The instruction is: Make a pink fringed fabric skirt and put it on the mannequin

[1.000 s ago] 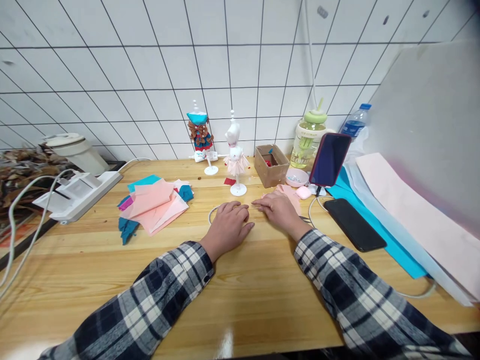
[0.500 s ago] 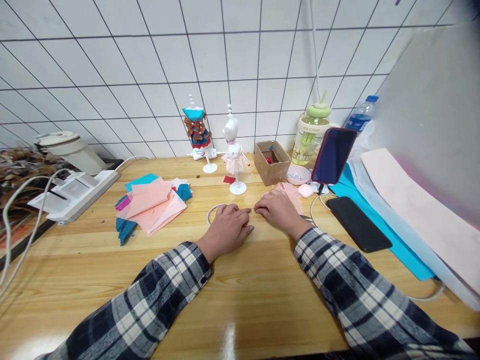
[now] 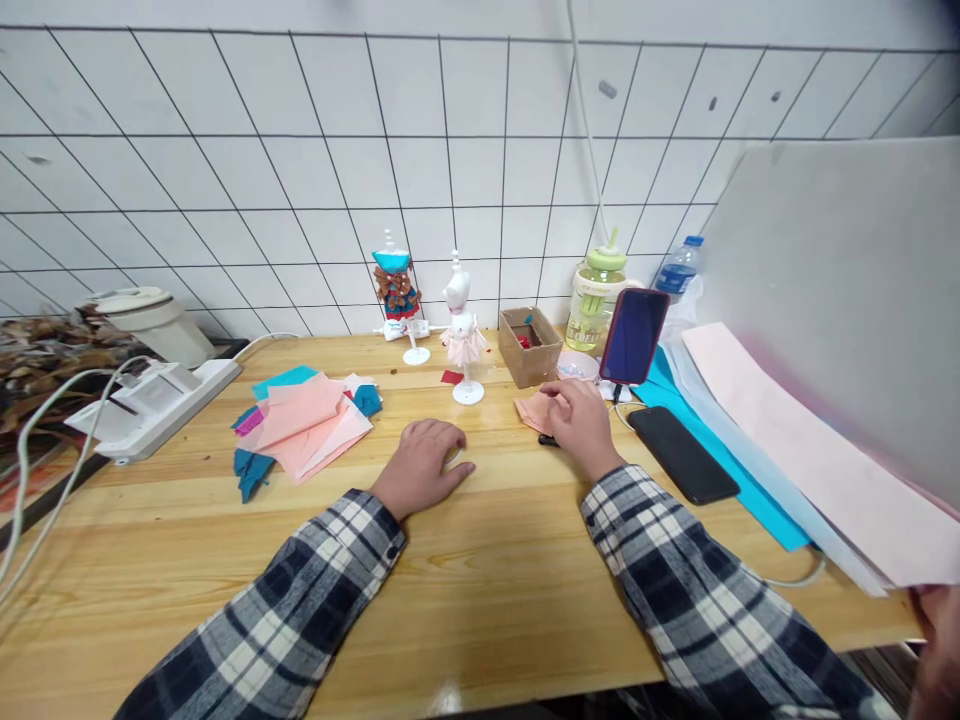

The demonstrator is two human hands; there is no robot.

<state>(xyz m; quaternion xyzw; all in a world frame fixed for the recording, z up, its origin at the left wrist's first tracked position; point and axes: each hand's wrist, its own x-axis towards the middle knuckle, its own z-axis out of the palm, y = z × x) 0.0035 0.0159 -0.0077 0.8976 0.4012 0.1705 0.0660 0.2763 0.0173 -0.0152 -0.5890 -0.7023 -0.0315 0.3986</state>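
Note:
My left hand [image 3: 421, 468] rests palm down on the wooden table, fingers loosely curved and the thumb apart. A sliver of a white ring-like thing shows beside its fingers. My right hand [image 3: 581, 425] lies over a piece of peach paper [image 3: 531, 410], its fingers bent down and the tips partly hidden. Whether they grip the paper cannot be seen. A short black handle [image 3: 547, 440] sticks out from under this hand. Beyond both hands stands a small white dress-form figure [image 3: 463, 322] with a pale pink skirt. Behind it is a second figure [image 3: 397, 290] in blue, brown and red.
Peach, blue and magenta paper pieces [image 3: 300, 420] lie at left, near a white power strip [image 3: 161, 405]. A cardboard box [image 3: 529, 365], green-lidded bottle [image 3: 596, 300] and propped phone [image 3: 634, 335] stand behind my right hand. A black phone [image 3: 682, 455] and long paper sheets [image 3: 810, 430] lie right.
My hands have moved apart: the left one went left, and the right one shifted onto the peach paper. The camera view has tilted up slightly. Both figures stand as before.

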